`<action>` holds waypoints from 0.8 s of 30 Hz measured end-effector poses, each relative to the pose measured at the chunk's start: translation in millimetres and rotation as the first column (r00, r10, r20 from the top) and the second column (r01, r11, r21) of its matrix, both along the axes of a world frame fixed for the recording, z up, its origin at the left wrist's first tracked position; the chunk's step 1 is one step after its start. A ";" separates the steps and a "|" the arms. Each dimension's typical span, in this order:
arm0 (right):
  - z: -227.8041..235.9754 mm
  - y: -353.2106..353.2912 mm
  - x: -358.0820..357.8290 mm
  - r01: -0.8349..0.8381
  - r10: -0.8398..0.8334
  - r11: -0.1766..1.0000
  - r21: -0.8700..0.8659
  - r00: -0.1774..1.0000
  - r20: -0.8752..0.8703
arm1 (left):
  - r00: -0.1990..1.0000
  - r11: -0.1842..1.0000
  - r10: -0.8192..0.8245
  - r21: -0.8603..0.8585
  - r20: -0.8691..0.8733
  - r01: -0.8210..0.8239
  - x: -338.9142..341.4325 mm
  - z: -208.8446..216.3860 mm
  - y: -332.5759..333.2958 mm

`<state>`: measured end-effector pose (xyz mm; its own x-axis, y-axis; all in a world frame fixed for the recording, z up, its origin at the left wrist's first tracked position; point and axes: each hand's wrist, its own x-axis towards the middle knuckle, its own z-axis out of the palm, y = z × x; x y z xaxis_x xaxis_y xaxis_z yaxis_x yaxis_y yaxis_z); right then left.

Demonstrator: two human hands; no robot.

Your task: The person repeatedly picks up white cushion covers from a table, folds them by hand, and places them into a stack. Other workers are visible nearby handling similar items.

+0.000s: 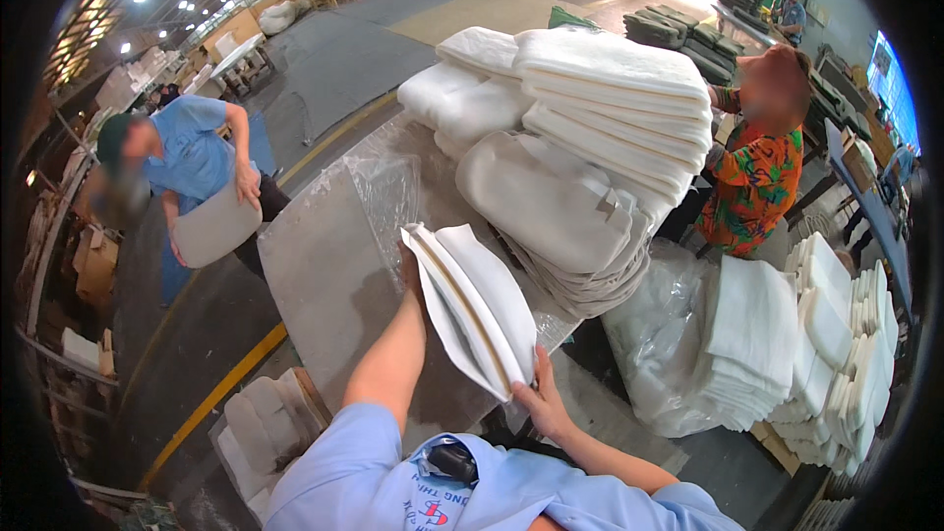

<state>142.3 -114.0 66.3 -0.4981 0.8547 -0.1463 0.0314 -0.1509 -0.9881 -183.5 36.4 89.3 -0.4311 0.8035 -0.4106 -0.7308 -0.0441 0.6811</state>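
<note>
Between my two hands a white padded seat piece stands on its edge, tilted. Its layers part along the side, showing a tan strip and a grey inner face. My left hand holds its far left side, the fingers mostly hidden behind it. My right hand pinches the near right corner, thumb in front. Just beyond lies a stack of grey-white rounded pads with a small tag on the top one. Thick white pads are piled behind that stack.
All this rests on a plastic-covered table. More white pads and clear plastic are at the right. At the left a person in blue holds a grey pad. Another in an orange patterned shirt stands across the table.
</note>
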 end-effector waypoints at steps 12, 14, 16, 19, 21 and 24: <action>14.7 75.9 -61.1 0.141 -0.170 0.939 -0.314 0.983 -0.066 | 0.980 0.980 -0.197 -0.036 -0.025 0.196 75.5 -33.4 -114.1; 16.3 78.6 -83.6 0.148 -0.183 0.946 -0.287 0.978 -0.099 | 0.972 0.969 -0.192 0.133 -0.137 0.210 63.2 -29.3 -108.0; 8.5 91.5 -71.8 0.160 -0.187 0.913 -0.375 0.982 -0.037 | 0.874 0.982 -0.135 0.056 -0.466 0.182 94.3 2.0 -88.4; 12.4 95.2 -81.5 0.088 -0.119 0.947 -0.310 0.990 -0.080 | 0.857 0.976 -0.102 0.115 -0.505 0.184 85.7 4.7 -89.5; 15.7 104.5 -80.6 0.083 -0.107 0.961 -0.264 0.991 -0.081 | 0.884 0.984 -0.064 0.121 -0.463 0.134 89.7 8.8 -90.2; 26.5 136.2 -86.4 0.068 -0.077 0.986 -0.149 0.995 -0.057 | 0.864 0.995 -0.037 0.059 -0.503 0.077 90.5 11.5 -84.5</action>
<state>55.9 22.2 92.9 -0.4480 0.8602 -0.2436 -0.0461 -0.2944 -0.9546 -93.0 -48.1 100.9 -0.5148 0.8526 -0.0902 -0.2954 -0.0777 0.9522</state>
